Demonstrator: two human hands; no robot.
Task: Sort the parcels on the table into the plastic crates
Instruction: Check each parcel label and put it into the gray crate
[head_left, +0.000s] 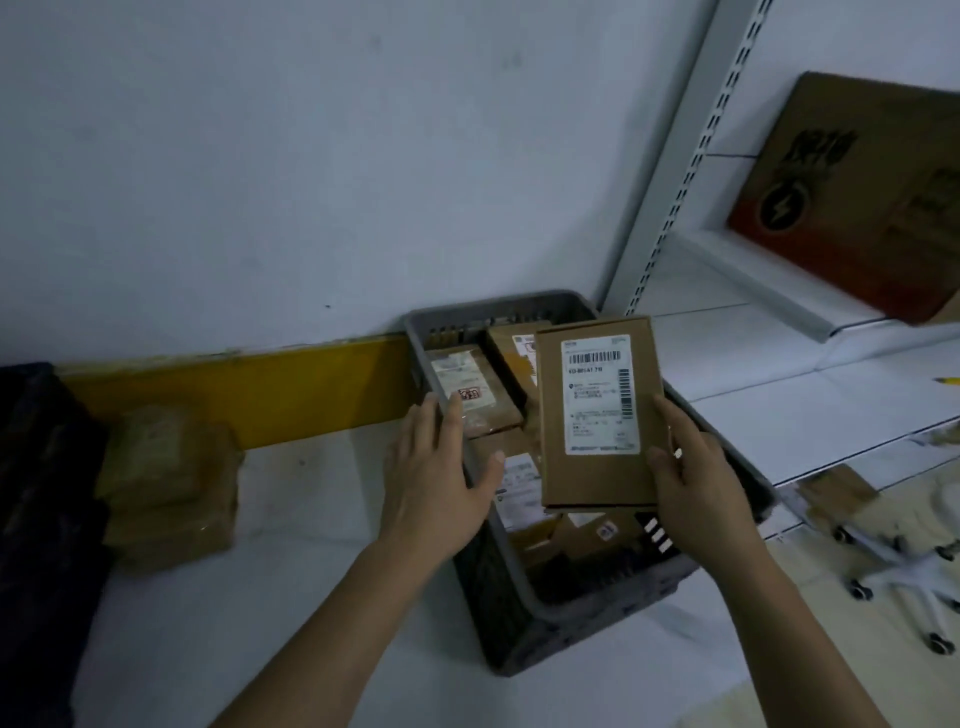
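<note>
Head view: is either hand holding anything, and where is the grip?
The right hand holds a flat labelled parcel above the grey crate, grip on its lower right edge. The left hand holds nothing, fingers straight.

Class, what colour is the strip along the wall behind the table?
Yellow. The strip shows in the head view, running left from the grey crate.

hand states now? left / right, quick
Left hand: open, fingers straight, over the grey crate's left rim, holding nothing.
Right hand: grips the labelled cardboard parcel above the crate.
</note>
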